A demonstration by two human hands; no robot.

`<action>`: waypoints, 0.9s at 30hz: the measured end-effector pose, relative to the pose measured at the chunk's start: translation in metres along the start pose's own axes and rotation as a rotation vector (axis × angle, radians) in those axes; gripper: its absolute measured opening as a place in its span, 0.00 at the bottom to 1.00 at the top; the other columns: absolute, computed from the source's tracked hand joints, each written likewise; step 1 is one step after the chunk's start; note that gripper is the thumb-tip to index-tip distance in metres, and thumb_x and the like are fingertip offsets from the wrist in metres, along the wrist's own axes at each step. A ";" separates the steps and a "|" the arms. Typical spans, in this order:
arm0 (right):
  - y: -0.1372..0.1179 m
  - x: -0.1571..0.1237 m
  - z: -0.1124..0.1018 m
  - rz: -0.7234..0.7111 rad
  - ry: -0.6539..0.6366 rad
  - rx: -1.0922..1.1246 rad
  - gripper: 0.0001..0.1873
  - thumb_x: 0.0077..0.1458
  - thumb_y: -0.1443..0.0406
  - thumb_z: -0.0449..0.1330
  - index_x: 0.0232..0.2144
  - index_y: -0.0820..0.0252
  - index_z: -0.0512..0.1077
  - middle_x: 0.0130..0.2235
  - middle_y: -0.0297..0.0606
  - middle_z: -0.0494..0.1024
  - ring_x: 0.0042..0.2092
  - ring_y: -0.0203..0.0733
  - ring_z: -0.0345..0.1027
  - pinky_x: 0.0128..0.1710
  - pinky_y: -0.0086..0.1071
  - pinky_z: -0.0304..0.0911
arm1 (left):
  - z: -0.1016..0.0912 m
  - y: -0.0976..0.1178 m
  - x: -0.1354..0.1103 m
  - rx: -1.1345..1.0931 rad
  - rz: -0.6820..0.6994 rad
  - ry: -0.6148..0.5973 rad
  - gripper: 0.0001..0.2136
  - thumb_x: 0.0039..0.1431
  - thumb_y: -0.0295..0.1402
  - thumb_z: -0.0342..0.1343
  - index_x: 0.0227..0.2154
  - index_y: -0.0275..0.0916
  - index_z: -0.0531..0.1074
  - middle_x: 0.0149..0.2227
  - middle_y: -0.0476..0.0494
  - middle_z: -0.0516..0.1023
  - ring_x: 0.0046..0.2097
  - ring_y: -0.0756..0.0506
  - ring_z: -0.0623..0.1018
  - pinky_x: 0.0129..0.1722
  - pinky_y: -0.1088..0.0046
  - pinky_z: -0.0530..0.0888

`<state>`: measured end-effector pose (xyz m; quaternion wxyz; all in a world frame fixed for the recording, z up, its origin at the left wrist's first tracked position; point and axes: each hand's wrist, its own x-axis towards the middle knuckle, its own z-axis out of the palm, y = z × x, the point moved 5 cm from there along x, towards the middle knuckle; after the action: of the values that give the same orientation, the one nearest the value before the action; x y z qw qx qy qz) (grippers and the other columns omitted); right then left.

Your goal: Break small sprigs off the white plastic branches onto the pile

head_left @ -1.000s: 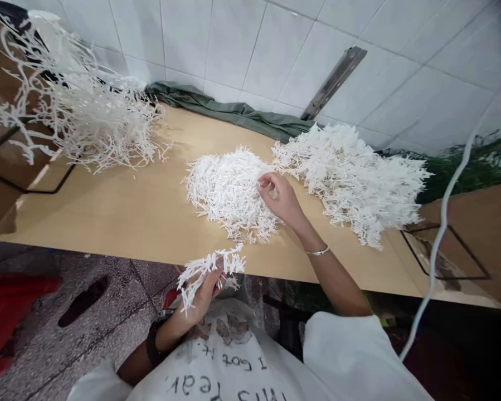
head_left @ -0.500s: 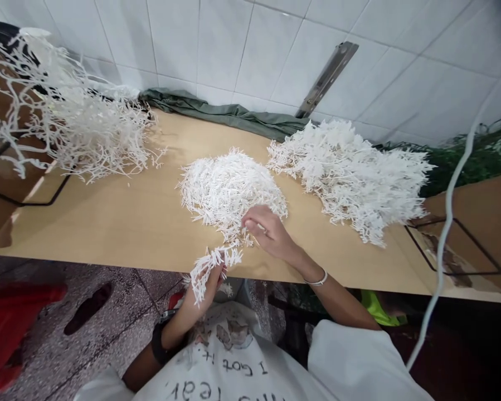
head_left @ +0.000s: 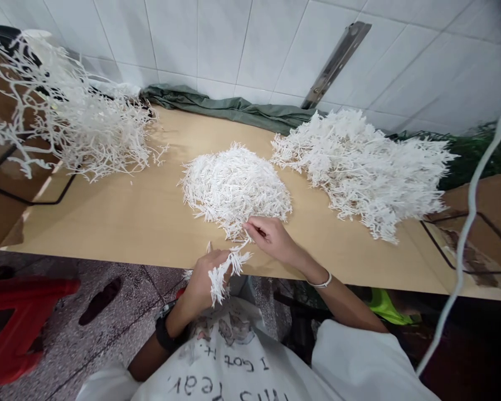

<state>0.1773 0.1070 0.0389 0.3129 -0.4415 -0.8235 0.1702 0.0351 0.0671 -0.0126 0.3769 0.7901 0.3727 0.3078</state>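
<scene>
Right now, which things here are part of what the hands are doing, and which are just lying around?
Part of the work: left hand gripping a white branchy sprig; right hand; middle heap of white sprigs.
Just lying around: green cloth; red plastic stool; metal bracket.

- Pale wooden tabletop [head_left: 108, 211], a light honey colour, running across the view.
- White glazed wall tiles [head_left: 250, 44] rising behind the table, with a narrow metal bracket [head_left: 336, 64] fixed at a slant on them.
- Crumpled grey-green cloth [head_left: 229, 108] lying along the back edge of the table, against the wall.
- Dark green foliage [head_left: 476, 150] at the far right, beyond the table.
- Cardboard panel [head_left: 480, 200] at the right end, crossed by a black wire frame [head_left: 438, 245].
- Thick white cable [head_left: 467, 214] hanging down the right side.
- Speckled stone floor [head_left: 120, 334] below, with a dark sandal [head_left: 100, 301] and a red plastic stool [head_left: 20, 317] on it.
- Neon yellow-green fabric [head_left: 386, 308] just under the table edge.
</scene>
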 end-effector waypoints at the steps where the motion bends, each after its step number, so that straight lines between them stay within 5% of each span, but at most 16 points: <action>1: 0.003 0.000 -0.003 0.008 0.053 -0.020 0.20 0.63 0.62 0.48 0.19 0.57 0.51 0.18 0.26 0.53 0.20 0.30 0.49 0.23 0.28 0.45 | 0.000 0.001 0.001 0.079 0.049 -0.007 0.13 0.65 0.32 0.40 0.28 0.37 0.68 0.28 0.43 0.73 0.31 0.46 0.69 0.33 0.70 0.66; 4: 0.022 0.003 -0.027 0.064 0.198 -0.054 0.20 0.64 0.61 0.46 0.20 0.57 0.51 0.18 0.27 0.54 0.19 0.31 0.47 0.22 0.29 0.44 | 0.000 -0.002 -0.001 0.170 0.121 -0.008 0.13 0.65 0.31 0.41 0.29 0.37 0.69 0.30 0.42 0.74 0.35 0.43 0.70 0.37 0.66 0.68; 8: 0.057 0.004 -0.089 0.256 0.553 -0.205 0.18 0.63 0.61 0.47 0.21 0.56 0.52 0.18 0.26 0.51 0.20 0.32 0.44 0.23 0.31 0.41 | 0.000 -0.003 -0.007 0.294 0.257 -0.018 0.12 0.64 0.29 0.42 0.36 0.36 0.71 0.36 0.38 0.75 0.46 0.41 0.71 0.50 0.60 0.69; 10: 0.066 0.007 -0.098 0.330 0.517 -0.241 0.14 0.61 0.62 0.52 0.24 0.57 0.55 0.17 0.25 0.53 0.20 0.31 0.45 0.24 0.30 0.42 | -0.001 -0.003 -0.005 0.302 0.245 -0.072 0.12 0.64 0.29 0.42 0.36 0.37 0.72 0.38 0.38 0.75 0.46 0.41 0.71 0.50 0.60 0.69; 15: 0.061 0.017 -0.061 0.311 0.169 -0.155 0.02 0.59 0.65 0.52 0.35 0.58 0.62 0.18 0.24 0.60 0.20 0.33 0.52 0.25 0.29 0.49 | -0.008 0.000 0.011 0.069 0.083 -0.077 0.12 0.64 0.34 0.45 0.37 0.38 0.74 0.43 0.38 0.74 0.46 0.41 0.71 0.47 0.63 0.69; 19: 0.047 0.014 -0.033 0.195 0.197 -0.279 0.09 0.55 0.67 0.55 0.41 0.61 0.65 0.33 0.38 0.70 0.33 0.41 0.65 0.34 0.34 0.59 | -0.014 0.001 0.007 -0.183 -0.006 0.061 0.15 0.65 0.37 0.43 0.37 0.36 0.74 0.39 0.37 0.76 0.42 0.42 0.75 0.45 0.65 0.71; 23: 0.018 0.006 0.003 -0.107 0.276 -0.458 0.10 0.59 0.65 0.54 0.41 0.64 0.69 0.42 0.48 0.70 0.45 0.49 0.63 0.44 0.42 0.59 | -0.011 0.007 -0.011 -0.240 -0.011 -0.022 0.15 0.61 0.38 0.49 0.24 0.37 0.73 0.27 0.41 0.76 0.31 0.44 0.75 0.33 0.69 0.71; 27: -0.014 -0.003 0.048 -0.498 0.100 -0.474 0.13 0.61 0.62 0.53 0.42 0.63 0.71 0.44 0.46 0.72 0.46 0.47 0.61 0.47 0.42 0.56 | -0.016 -0.006 -0.028 -0.269 -0.307 0.078 0.20 0.59 0.43 0.49 0.15 0.39 0.64 0.17 0.46 0.68 0.23 0.47 0.69 0.26 0.70 0.66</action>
<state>0.1380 0.0967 0.0099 0.2736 -0.2953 -0.9062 -0.1292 0.0063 0.0524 -0.0148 0.5070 0.6541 0.4584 0.3241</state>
